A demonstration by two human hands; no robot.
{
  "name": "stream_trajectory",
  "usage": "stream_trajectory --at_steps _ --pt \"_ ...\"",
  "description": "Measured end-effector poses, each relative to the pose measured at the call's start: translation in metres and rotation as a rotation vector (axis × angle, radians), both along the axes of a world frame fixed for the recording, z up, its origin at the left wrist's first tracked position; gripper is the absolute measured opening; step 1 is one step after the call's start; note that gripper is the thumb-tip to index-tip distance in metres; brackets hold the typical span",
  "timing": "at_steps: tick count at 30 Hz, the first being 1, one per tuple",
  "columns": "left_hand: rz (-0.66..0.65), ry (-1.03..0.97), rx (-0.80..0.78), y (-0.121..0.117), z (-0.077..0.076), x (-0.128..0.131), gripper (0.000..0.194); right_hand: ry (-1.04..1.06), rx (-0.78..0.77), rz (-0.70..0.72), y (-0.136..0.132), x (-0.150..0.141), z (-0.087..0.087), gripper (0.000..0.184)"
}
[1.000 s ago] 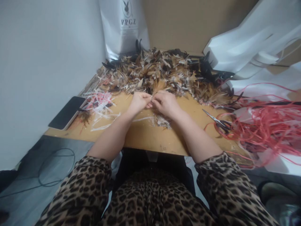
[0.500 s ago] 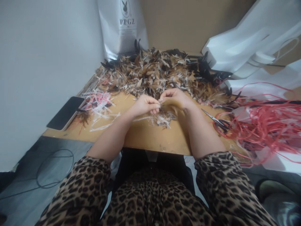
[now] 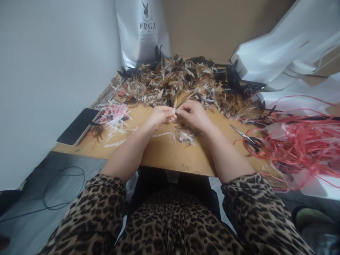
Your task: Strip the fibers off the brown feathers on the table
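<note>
My left hand (image 3: 162, 116) and my right hand (image 3: 193, 114) meet fingertip to fingertip over the front of the table, both closed in a pinch. From between the fingertips a tan-brown feather (image 3: 181, 98) points up and away, its base hidden by the fingers. Right behind both hands lies a wide heap of brown, white and black feathers (image 3: 170, 79). Below my right hand a small tuft of pale feather scraps (image 3: 185, 136) rests on the wooden tabletop (image 3: 164, 154).
Scissors (image 3: 245, 137) lie to the right, beside a tangle of red plastic strands (image 3: 305, 152). On the left are pink and white strips (image 3: 114, 112) and a phone (image 3: 78, 126). A silver-white bag (image 3: 146, 39) stands behind the heap.
The tan feather lay back across my right hand and now points up and away. My right hand has turned and lowered its fingers. The view has shifted slightly.
</note>
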State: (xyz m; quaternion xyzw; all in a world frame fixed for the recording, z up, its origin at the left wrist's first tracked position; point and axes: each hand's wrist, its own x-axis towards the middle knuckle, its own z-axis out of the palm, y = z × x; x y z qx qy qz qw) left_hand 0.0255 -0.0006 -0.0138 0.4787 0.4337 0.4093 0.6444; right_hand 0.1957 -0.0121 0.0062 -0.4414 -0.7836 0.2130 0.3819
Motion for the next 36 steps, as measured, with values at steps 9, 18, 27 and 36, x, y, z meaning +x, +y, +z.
stream_trajectory --at_steps 9,18,27,36 --pt "-0.285 0.395 0.138 -0.007 0.004 0.000 0.017 -0.193 0.025 0.080 -0.003 0.005 0.009 0.012" --pt "-0.472 -0.033 -0.036 -0.013 0.004 -0.006 0.017 0.602 -0.726 0.343 0.003 0.008 -0.004 0.034" --pt "-0.271 -0.531 -0.390 -0.017 0.017 -0.001 0.016 0.905 -0.587 0.189 0.001 -0.017 -0.011 0.037" --pt "-0.246 -0.477 -0.448 -0.020 0.019 0.003 0.016 0.831 -0.499 0.132 0.001 -0.016 -0.012 0.035"
